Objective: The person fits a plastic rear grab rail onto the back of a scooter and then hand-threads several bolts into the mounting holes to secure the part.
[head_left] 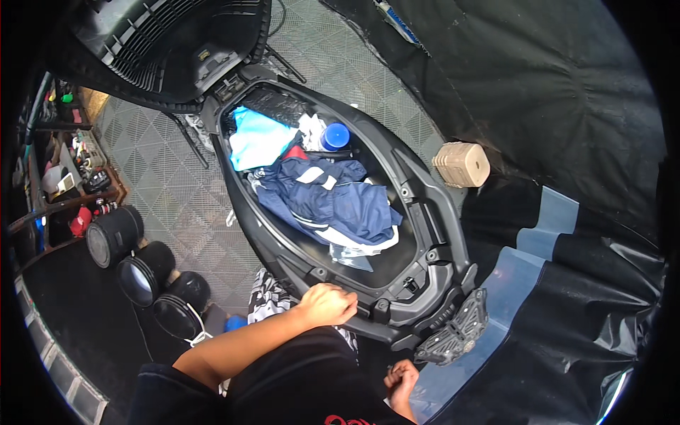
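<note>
A black shirt (297,379) is worn; the left hand (329,304) is clenched by the scooter (443,205), where a blue jacket (333,198) is stowed; the right hand (402,380) is fisted.

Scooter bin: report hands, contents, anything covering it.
Left hand curled at near edge of bin; right hand curled, apart from it. Dark blue jacket, blue-topped container inside. Seat raised, not covering bin.

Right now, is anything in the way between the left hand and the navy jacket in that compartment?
Yes: the near compartment rim lies between the left hand and the navy jacket, and a clear plastic piece sits at the jacket's near end.
</note>
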{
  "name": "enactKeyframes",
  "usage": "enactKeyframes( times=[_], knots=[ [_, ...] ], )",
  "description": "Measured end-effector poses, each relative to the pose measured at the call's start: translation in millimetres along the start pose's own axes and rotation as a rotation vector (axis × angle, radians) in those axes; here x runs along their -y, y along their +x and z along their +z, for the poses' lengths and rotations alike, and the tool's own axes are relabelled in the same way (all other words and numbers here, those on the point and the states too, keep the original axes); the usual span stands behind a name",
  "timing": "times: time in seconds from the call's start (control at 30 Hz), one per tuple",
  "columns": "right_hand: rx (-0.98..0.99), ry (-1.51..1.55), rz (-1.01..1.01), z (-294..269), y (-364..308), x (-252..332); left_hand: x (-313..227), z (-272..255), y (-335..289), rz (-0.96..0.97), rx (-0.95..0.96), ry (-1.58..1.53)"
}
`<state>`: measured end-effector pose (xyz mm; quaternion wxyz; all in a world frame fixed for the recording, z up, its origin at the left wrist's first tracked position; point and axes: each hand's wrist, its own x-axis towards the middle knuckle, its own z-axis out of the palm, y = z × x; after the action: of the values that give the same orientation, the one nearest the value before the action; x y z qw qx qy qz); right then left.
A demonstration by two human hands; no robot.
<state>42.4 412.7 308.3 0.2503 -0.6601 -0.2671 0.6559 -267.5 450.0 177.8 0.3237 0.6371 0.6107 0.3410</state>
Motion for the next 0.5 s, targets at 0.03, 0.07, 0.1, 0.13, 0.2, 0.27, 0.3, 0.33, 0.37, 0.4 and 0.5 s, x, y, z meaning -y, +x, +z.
enactKeyframes(
  times=[0.03, 0.07, 0.1, 0.13, 0.2, 0.27, 0.3, 0.33, 0.37, 0.4, 0.5],
  knots=[
    [0.062, -0.086, -0.068, 11.7, 12.1, 23.9, -0.7, 0.2, -0.3, -0.001, -0.016, -0.012],
    [0.129, -0.104, -0.102, 19.3, 25.4, 46.6, -1.0, -0.4, -0.5, 0.008, -0.023, -0.019],
    [0.138, -0.133, -0.177, 36.6, 41.1, 70.0, -1.4, -0.2, -0.2, 0.004, -0.013, -0.009],
    [0.161, -0.231, -0.233, 50.5, 59.1, 92.5, -1.8, 0.1, 0.7, -0.001, -0.006, 0.003],
    [0.169, -0.471, -0.294, 78.0, 98.0, 134.3, -5.5, -6.3, 3.2, 0.000, 0.007, 0.011],
    [0.203, -0.700, -0.409, 97.1, 146.7, 157.1, -5.2, -6.9, 2.6, -0.017, 0.035, 0.025],
    [0.215, -0.766, -0.406, 120.8, 163.0, 171.7, -4.2, -5.2, 1.1, -0.018, 0.026, 0.027],
    [0.243, -0.813, -0.535, 136.6, 189.1, 173.8, -2.8, -3.3, -0.5, -0.027, 0.042, 0.037],
    [0.303, -0.861, -0.537, 153.4, 209.1, 179.5, -2.1, -1.9, -2.4, -0.042, 0.057, 0.041],
    [0.321, -0.955, -0.583, 168.0, 226.1, 186.5, -2.9, -2.2, -0.9, -0.036, 0.060, 0.037],
    [0.331, -1.086, -0.687, 207.3, 271.2, 192.0, -6.8, -9.3, 2.4, -0.049, 0.087, 0.043]
  ],
)
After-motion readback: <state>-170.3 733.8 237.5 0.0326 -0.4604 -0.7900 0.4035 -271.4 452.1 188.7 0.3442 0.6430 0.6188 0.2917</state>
